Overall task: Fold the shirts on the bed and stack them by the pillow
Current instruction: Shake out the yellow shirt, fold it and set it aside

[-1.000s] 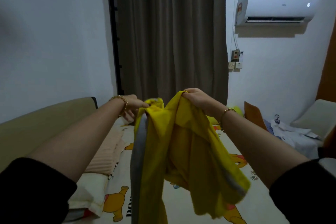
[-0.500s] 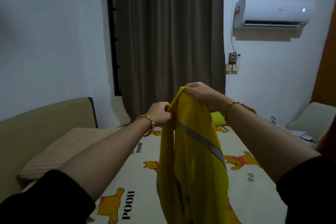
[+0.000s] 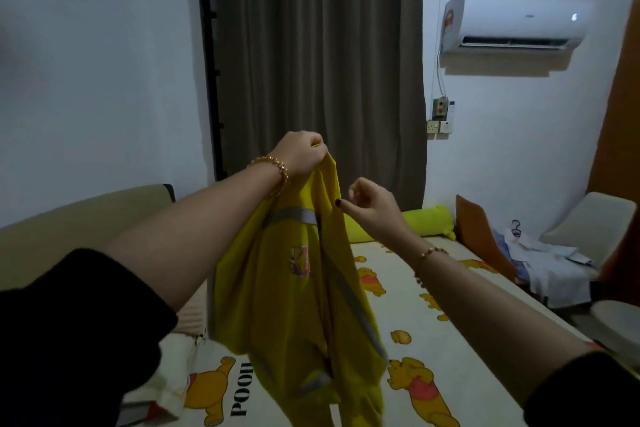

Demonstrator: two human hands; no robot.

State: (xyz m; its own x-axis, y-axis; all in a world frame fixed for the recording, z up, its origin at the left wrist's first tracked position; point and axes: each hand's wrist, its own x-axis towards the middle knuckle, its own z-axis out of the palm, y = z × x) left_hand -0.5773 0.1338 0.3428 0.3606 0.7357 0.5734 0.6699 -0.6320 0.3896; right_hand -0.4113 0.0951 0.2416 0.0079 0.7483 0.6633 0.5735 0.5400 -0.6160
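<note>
A yellow shirt (image 3: pixel 294 288) with grey reflective bands hangs above the cartoon-print bed (image 3: pixel 491 291), its top edge clenched in the raised left hand (image 3: pixel 303 158). The right hand (image 3: pixel 374 210), fingers curled, meets the cloth at thumb-tip; we cannot tell whether it pinches.

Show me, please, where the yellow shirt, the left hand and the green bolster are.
yellow shirt (image 3: pixel 263 270): head view, chest panel beside the badge.
left hand (image 3: pixel 301 156): head view, back of the hand.
green bolster (image 3: pixel 427 218): head view, its upper side.
</note>
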